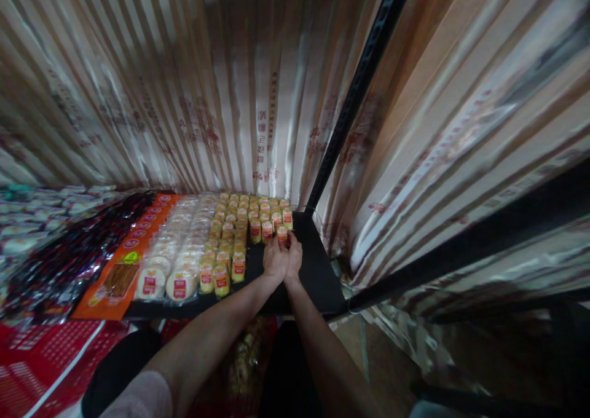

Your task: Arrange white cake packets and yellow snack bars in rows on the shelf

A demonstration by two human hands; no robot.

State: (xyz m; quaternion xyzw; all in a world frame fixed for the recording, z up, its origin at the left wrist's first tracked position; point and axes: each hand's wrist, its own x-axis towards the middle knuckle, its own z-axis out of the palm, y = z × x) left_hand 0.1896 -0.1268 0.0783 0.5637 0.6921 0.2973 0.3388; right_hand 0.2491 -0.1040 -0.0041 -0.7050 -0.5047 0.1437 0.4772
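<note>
My left hand (275,262) and my right hand (294,257) are pressed together over the black shelf (318,276), fingers closed on one small yellow snack pack with a red label (282,235). That pack stands at the near right end of the rows of yellow packs (239,227), which cover the shelf's middle. To their left lie rows of round white packs with red labels (177,264).
Orange flat packs (117,276) and dark glossy packs (69,258) lie further left. A black upright post (359,86) rises at the shelf's right corner. Striped shiny plastic sheeting (184,86) hangs behind and to the right. A red mesh crate (41,356) sits lower left.
</note>
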